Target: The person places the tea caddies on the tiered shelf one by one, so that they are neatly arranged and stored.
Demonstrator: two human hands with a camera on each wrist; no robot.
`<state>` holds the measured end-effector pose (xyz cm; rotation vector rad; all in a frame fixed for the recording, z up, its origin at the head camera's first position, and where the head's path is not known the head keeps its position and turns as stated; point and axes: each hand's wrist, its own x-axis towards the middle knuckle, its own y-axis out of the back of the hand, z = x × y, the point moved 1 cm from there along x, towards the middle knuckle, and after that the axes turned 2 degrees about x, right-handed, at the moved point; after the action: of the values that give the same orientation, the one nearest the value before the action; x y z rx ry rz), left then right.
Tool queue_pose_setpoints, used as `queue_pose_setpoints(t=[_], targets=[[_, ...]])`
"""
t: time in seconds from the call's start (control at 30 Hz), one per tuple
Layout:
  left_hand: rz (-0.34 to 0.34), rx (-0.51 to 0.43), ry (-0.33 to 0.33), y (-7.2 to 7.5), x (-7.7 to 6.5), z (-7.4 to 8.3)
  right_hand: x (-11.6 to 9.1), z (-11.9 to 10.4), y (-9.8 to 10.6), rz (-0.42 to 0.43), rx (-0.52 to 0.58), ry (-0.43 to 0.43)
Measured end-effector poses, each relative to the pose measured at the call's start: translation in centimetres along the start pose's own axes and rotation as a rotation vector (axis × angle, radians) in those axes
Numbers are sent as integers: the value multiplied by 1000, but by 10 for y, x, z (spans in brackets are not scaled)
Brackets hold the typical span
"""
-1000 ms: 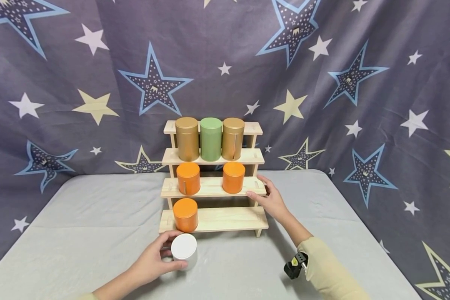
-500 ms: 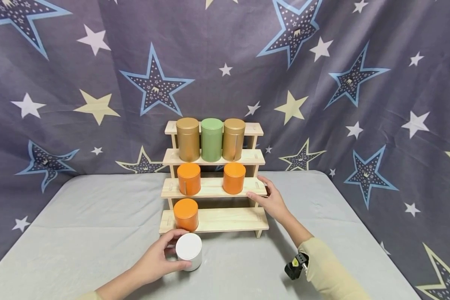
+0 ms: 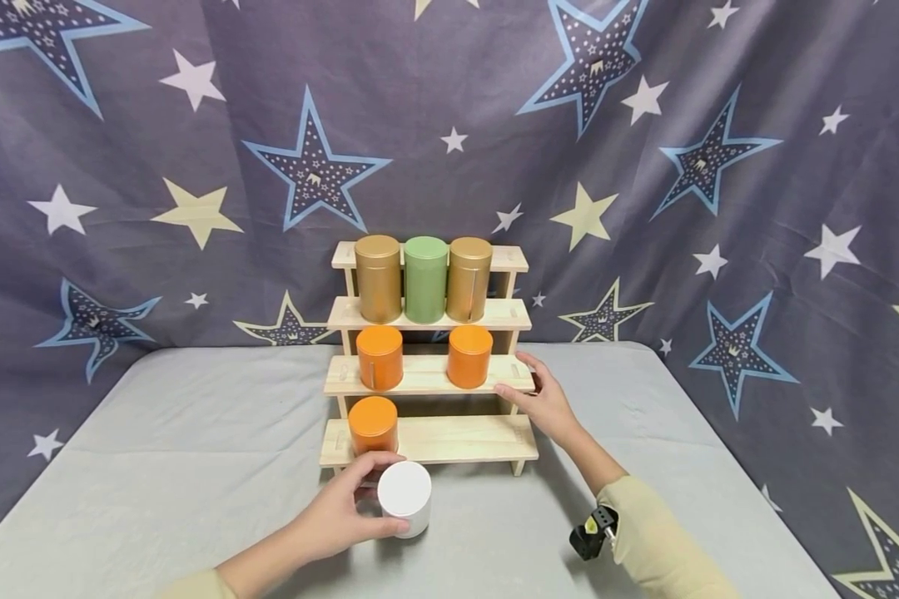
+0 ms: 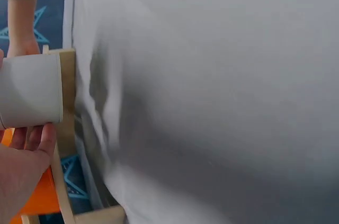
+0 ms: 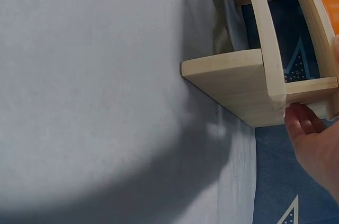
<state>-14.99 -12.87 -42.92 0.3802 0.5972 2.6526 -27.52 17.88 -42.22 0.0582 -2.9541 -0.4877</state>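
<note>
My left hand (image 3: pixel 335 514) grips a white cylindrical tin (image 3: pixel 405 492) between thumb and fingers, in front of the bottom tier of a stepped wooden display shelf (image 3: pixel 468 438). In the left wrist view the tin (image 4: pixel 32 91) lies across the fingers, its far side hidden. At the shelf's right end, my right hand (image 3: pixel 545 408) holds the second tier from the bottom, thumb on the front edge and fingers behind. The right wrist view has the right hand (image 5: pixel 318 144) against the wooden shelf. Just behind the white tin, an orange tin (image 3: pixel 373 426) stands at the left of the bottom tier.
Two orange tins, one left (image 3: pixel 379 359) and one right (image 3: pixel 469 358), stand on the second tier. Above them are a gold tin (image 3: pixel 379 283), a green tin (image 3: pixel 425 283) and another gold tin (image 3: pixel 469 283). Grey cloth (image 3: pixel 217 433) covers the table; a star-patterned curtain (image 3: pixel 449 100) hangs behind.
My left hand has moved the white tin to the right along the front of the shelf. The right hand keeps its place on the shelf.
</note>
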Motion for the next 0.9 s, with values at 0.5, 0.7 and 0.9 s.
queue_pose_setpoints(t=[0.5,0.7,0.9], targets=[[-36,-71,-9,-29,28,25,0,0,1,-1,-9,3],[11,-64,-4,-38,42,31,-3,-11,1,-19,-4,-17],[48,-72,32,-40,54,38,-14,-32,1,-27,-43,-22]])
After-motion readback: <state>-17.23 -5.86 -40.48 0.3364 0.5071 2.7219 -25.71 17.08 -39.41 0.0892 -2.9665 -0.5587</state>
